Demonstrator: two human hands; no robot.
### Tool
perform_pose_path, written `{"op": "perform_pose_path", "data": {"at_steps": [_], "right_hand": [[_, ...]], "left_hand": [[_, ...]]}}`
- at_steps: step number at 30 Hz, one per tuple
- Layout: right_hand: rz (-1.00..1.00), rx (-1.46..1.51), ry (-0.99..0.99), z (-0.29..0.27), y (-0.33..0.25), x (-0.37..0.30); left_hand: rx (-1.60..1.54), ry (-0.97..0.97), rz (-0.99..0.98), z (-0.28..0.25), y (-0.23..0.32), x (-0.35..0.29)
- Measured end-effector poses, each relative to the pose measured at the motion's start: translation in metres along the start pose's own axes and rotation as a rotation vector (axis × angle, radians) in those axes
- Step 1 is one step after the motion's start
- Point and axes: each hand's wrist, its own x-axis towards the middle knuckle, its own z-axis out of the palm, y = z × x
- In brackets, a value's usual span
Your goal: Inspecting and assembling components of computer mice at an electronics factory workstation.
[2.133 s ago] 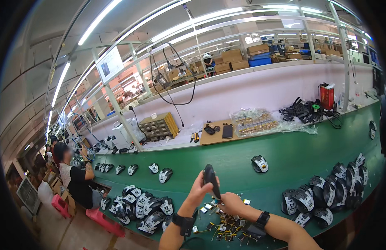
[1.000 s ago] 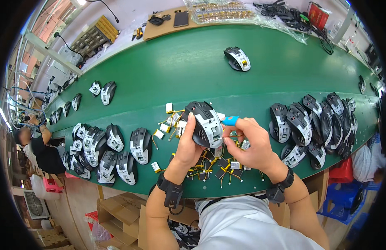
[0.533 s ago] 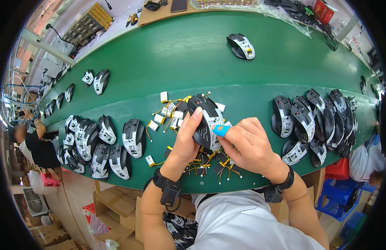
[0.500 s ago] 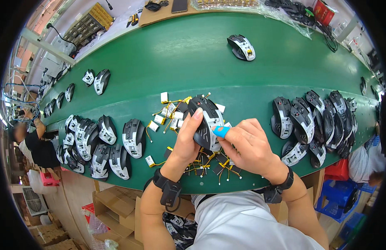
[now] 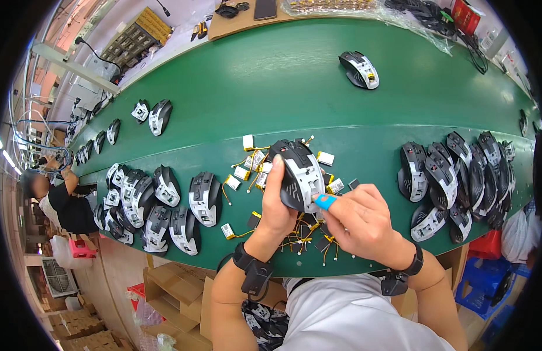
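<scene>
My left hand [image 5: 278, 202] is closed around a half-built computer mouse [image 5: 299, 167], black with a grey-white inner frame, tilted above the bench. Its thumb lies along the mouse's side. My right hand [image 5: 360, 219] has its fingers curled in, and a blue-wrapped fingertip [image 5: 326, 201] touches the opening at the mouse's lower end. Anything pinched under that fingertip is hidden. Behind and below the mouse lie several small silver battery packs [image 5: 227, 231] with thin wires, some of them covered by my hands.
Similar mice lie grouped at left [image 5: 136, 198] and right [image 5: 443, 175]. A single mouse [image 5: 360, 70] sits farther back on the green bench [image 5: 253, 76]. Cardboard boxes [image 5: 177, 292] stand below the front edge, and a co-worker [image 5: 63, 202] is at the far left.
The whole view has shifted, so the bench and mice appear farther right and slightly lower. My left hand still holds the mouse, and the blue-wrapped fingertip stays at its lower end.
</scene>
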Motion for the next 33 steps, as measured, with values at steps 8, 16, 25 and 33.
{"op": "perform_pose_path", "data": {"at_steps": [8, 16, 25, 33], "right_hand": [[0.011, -0.034, 0.008, 0.002, -0.011, 0.001], [-0.008, -0.020, 0.064, 0.005, -0.009, -0.002], [0.022, -0.019, 0.167, 0.006, -0.001, 0.004], [0.076, 0.034, 0.055, 0.006, 0.003, 0.005]], "left_hand": [[-0.017, -0.025, 0.224, 0.013, -0.007, -0.016], [-0.029, -0.002, 0.223, 0.012, -0.012, -0.018], [-0.068, -0.019, 0.240, 0.005, -0.002, -0.008], [-0.062, -0.002, 0.298, 0.000, 0.005, -0.011]]}}
